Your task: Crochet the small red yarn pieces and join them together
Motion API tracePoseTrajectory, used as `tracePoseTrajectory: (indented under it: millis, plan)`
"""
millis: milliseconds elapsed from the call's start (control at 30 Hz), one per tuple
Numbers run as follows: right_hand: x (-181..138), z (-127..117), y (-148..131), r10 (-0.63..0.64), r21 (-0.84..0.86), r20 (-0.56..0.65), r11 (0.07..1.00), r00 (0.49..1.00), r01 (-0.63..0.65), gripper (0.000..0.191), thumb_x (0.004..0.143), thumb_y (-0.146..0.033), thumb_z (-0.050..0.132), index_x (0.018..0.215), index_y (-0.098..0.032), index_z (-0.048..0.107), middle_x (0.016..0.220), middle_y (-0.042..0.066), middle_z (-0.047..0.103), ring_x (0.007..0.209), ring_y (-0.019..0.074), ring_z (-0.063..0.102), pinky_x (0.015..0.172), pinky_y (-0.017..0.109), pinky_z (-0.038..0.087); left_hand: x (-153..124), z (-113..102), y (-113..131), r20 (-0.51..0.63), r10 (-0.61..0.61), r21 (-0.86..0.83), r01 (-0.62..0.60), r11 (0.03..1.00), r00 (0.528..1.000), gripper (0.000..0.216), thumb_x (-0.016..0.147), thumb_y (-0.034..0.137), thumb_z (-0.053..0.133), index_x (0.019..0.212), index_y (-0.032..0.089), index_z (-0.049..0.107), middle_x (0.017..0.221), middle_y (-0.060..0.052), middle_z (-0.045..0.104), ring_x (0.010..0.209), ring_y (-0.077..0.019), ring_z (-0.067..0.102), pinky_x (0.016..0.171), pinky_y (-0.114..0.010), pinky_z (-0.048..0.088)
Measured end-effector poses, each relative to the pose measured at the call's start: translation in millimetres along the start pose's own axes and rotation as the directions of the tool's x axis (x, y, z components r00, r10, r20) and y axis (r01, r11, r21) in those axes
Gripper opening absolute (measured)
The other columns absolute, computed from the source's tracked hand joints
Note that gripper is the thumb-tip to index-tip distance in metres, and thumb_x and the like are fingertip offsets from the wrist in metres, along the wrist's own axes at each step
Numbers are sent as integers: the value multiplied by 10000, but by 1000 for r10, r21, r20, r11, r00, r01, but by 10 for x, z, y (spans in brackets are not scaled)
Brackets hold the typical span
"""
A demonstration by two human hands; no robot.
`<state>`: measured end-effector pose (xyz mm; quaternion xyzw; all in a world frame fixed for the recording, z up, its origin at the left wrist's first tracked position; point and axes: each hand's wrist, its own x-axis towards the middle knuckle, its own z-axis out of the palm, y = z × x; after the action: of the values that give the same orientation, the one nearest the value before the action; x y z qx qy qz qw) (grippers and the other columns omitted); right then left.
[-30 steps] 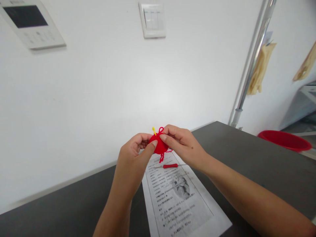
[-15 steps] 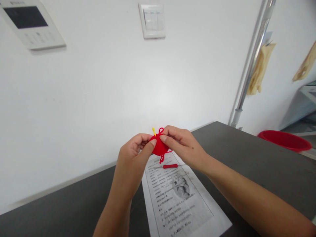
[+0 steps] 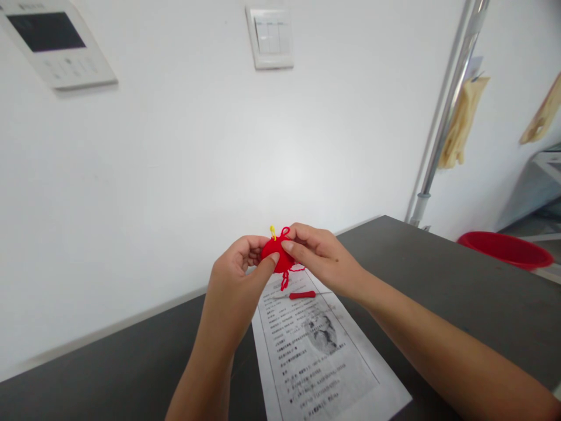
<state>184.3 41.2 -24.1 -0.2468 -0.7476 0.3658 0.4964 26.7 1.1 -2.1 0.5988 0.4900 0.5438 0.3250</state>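
A small round red crochet piece [image 3: 275, 256] is held up over the dark table, pinched from both sides. My left hand [image 3: 236, 280] grips its left edge with thumb and fingers closed. My right hand [image 3: 322, 257] pinches its right and top edge, where a red yarn loop [image 3: 285, 232] and a yellow marker [image 3: 272, 231] stick up. A short red yarn tail [image 3: 284, 282] dangles below. A red-handled crochet hook [image 3: 298, 294] lies on the printed sheet [image 3: 315, 356] just under my hands.
The dark table [image 3: 438, 280] runs along a white wall with a light switch [image 3: 270, 36] and a control panel [image 3: 55, 41]. A metal pole [image 3: 447, 111] stands at the table's far right corner. A red basin [image 3: 506, 248] sits beyond, with yellowish gloves [image 3: 462, 120] hanging.
The red piece has shifted slightly left between my fingers and the yarn tail swung a little. My arms have hardly moved.
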Motion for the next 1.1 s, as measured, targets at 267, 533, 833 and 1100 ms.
tracePoseTrajectory:
  millis: [267,533,833,1100]
  plan:
    - [27,3,59,73,21,25,997,997,-74,355,949,-436,511,697,-187,483,645,-31,453,595,105,394,562,245,326,31,12,-9,77,-57,-43,60,997,995,284,691,276,757,921,164,632,762,-18,714,720,-179,654,712,-319,508]
    - [115,8,263,194,306,71,930,979,-206,420,864,-555,585,704,-173,522,595,-51,460,521,83,395,522,235,294,117,8,-99,80,-132,-103,140,985,988,310,686,287,750,936,149,630,757,-18,726,732,-183,686,718,-303,505]
    - [124,-24,308,135,223,76,963,988,-149,411,918,-524,531,695,-188,452,627,-58,397,549,83,337,527,232,257,168,-6,-195,44,-106,-51,109,993,993,324,668,296,709,949,163,616,779,-10,717,762,-204,678,756,-344,489]
    - [134,-48,391,146,163,85,974,986,-159,413,954,-530,471,722,-189,455,636,-49,421,562,92,368,547,239,280,188,-1,-223,-10,-82,23,83,996,997,317,679,289,671,960,168,589,753,2,684,721,-204,657,732,-359,483]
